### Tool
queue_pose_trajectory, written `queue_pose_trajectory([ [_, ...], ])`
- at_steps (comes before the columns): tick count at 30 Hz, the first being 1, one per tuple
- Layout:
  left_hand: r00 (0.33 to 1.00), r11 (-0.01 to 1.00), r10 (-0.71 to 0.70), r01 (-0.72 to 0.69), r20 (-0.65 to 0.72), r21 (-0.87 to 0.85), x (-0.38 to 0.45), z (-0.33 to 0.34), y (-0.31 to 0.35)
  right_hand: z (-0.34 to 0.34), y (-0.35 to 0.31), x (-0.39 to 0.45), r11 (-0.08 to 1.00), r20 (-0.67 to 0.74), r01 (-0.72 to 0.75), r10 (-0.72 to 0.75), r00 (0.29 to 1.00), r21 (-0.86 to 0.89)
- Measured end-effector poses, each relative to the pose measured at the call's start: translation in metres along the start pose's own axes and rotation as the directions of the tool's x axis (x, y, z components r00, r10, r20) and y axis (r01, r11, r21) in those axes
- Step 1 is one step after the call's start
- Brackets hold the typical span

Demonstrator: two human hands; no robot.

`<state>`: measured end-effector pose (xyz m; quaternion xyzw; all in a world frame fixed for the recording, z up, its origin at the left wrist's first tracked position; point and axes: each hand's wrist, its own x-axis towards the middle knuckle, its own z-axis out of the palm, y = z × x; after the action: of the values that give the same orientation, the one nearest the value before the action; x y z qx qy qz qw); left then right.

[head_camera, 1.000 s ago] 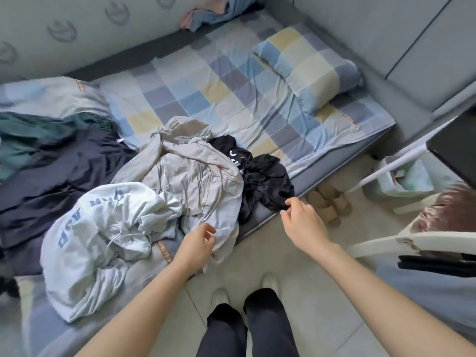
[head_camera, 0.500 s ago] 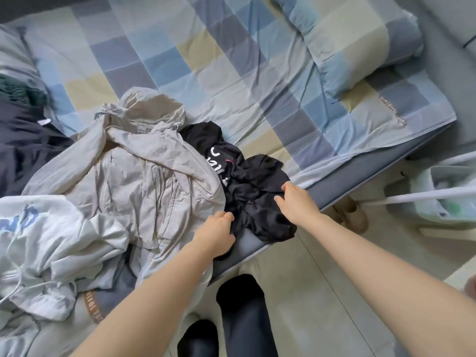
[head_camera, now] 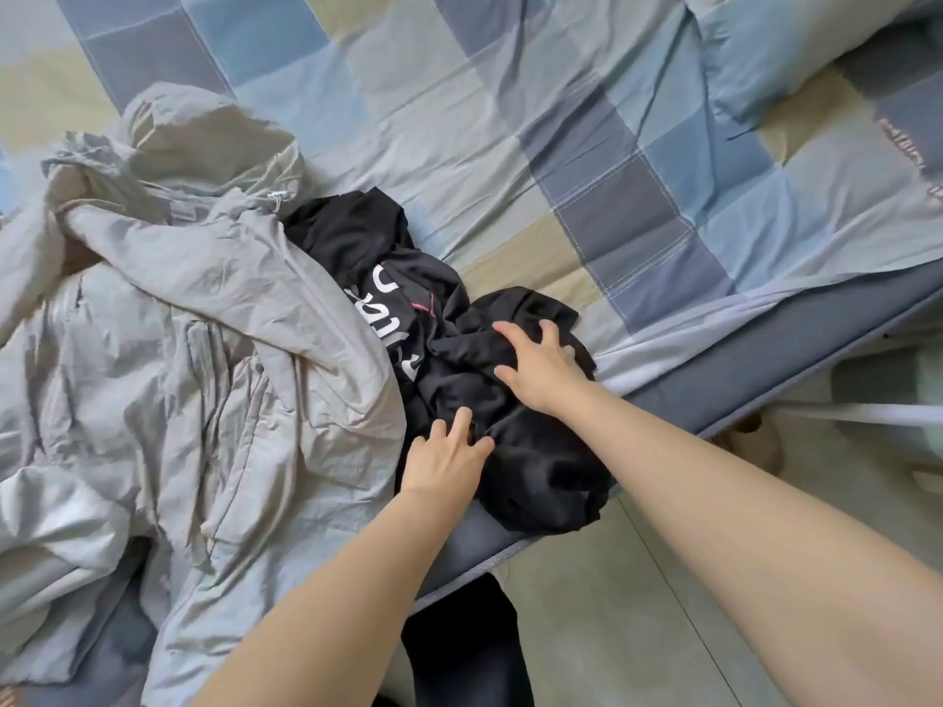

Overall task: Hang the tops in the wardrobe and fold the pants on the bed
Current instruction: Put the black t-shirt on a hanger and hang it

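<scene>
— Near the bed's (head_camera: 765,380) front edge we have the black garment (head_camera: 515,441), crumpled, one corner hanging over the mattress side toward the floor (head_camera: 663,604).

— And our hands?

— Our right hand (head_camera: 541,367) lies on top of its middle, fingers spread and bent into the cloth. Our left hand (head_camera: 446,459) sits at its near-left edge, fingers fairly straight, tips touching the fabric; we cannot tell whether either has pinched a fold.

— What's beside it?

— Just left, touching it, the grey jacket (head_camera: 194,349) sprawls over the checked sheet (head_camera: 510,119).
</scene>
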<state>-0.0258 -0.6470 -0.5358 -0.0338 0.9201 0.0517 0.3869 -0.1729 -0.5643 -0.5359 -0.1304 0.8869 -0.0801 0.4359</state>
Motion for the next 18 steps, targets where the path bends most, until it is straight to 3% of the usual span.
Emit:
queue_pose_trajectory([
  [4, 0.999, 0.996, 0.037, -0.036, 0.008, -0.077, 0.003, 0.011, -0.002, 0.007, -0.005, 0.004, 0.999, -0.008, -0.031, 0.032, 0.999, 0.041],
  [6, 0.998, 0.925, -0.048, 0.055, 0.028, -0.375, 0.001, 0.011, 0.001, 0.005, -0.003, -0.004, 0.972, -0.098, 0.031, -0.008, 0.995, 0.233],
  [7, 0.992, 0.801, -0.112, 0.125, 0.059, -0.586, 0.001, 0.006, 0.003, 0.002, -0.003, -0.011, 0.935, -0.143, 0.049, 0.001, 0.99, 0.351],
  [9, 0.963, 0.373, -0.195, 0.25, 0.188, -0.893, -0.001, -0.012, 0.007, -0.009, -0.002, -0.03, 0.839, -0.197, 0.082, 0.031, 0.98, 0.538],
  [11, 0.934, -0.063, -0.169, 0.307, 0.313, -0.95, -0.007, -0.039, 0.01, -0.02, -0.002, -0.059, 0.764, -0.249, 0.169, -0.012, 0.968, 0.622],
  [13, 0.907, -0.419, -0.09, 0.341, 0.412, -0.841, -0.013, -0.062, 0.004, -0.03, -0.004, -0.093, 0.706, -0.297, 0.273, -0.093, 0.95, 0.654],
  [15, 0.919, -0.638, -0.002, 0.303, 0.395, -0.708, -0.019, -0.082, -0.008, -0.042, -0.009, -0.129, 0.682, -0.329, 0.358, -0.179, 0.927, 0.638],
  [18, 0.94, -0.749, -0.016, 0.215, 0.341, -0.627, -0.041, -0.122, -0.015, -0.059, -0.015, -0.18, 0.728, -0.379, 0.47, -0.304, 0.874, 0.5],
])
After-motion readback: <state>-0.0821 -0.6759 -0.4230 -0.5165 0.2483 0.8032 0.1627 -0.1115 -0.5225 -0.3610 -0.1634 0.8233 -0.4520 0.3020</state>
